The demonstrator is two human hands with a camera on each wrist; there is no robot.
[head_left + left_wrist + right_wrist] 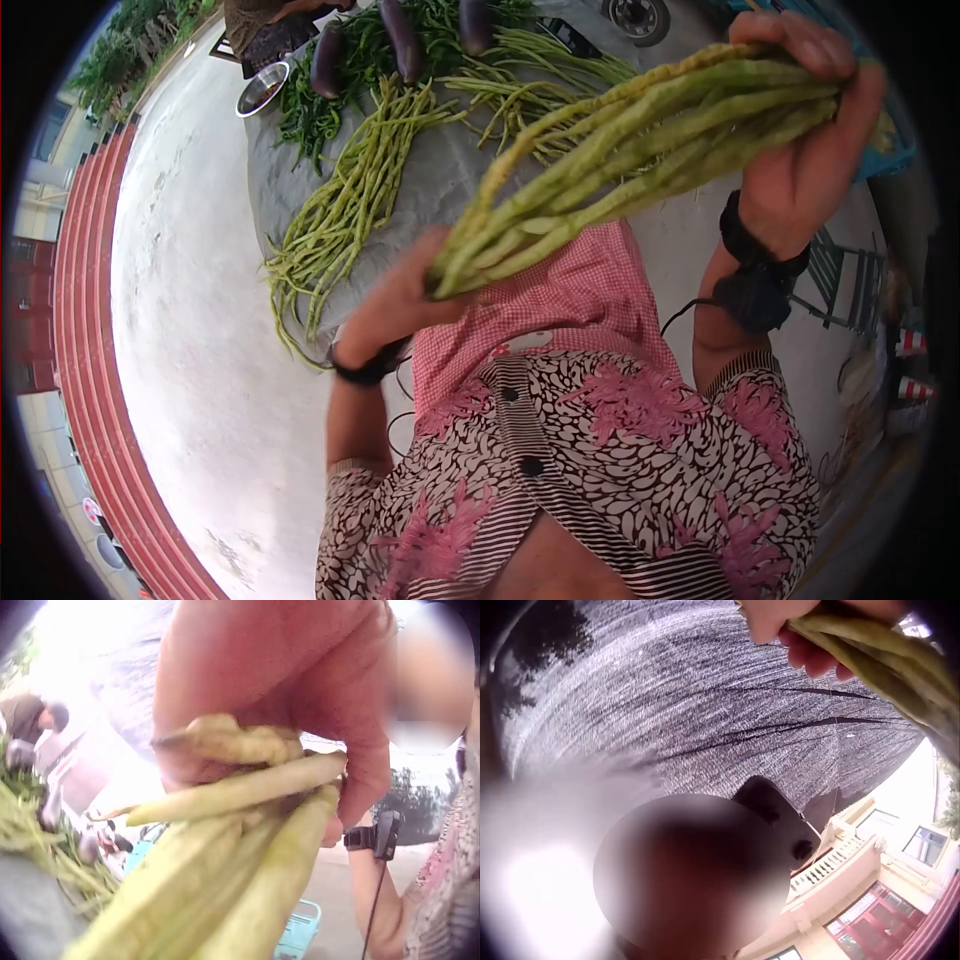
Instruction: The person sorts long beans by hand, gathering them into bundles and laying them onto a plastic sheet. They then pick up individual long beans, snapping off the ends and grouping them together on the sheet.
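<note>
A bundle of long green beans point(640, 150) stretches slantwise across the front of the body, one bean in it yellower than the others. My left hand point(405, 295) grips its lower end. Higher up on the right, my right hand point(815, 150) holds the other end, fingers bent over the beans. In the left wrist view, bean tips point(255, 780) stick out close under the left hand point(270, 682). The right wrist view has the right hand point(795, 630) at the top, curled on the bundle point(885, 660).
Ahead, a grey-covered table point(435, 165) bears a pile of long beans point(350, 190), a second bean pile point(520, 85), green peppers point(305, 110) and several eggplants point(402, 40). A metal bowl point(263, 90) sits at its left edge. A folding chair point(840, 280) stands at right.
</note>
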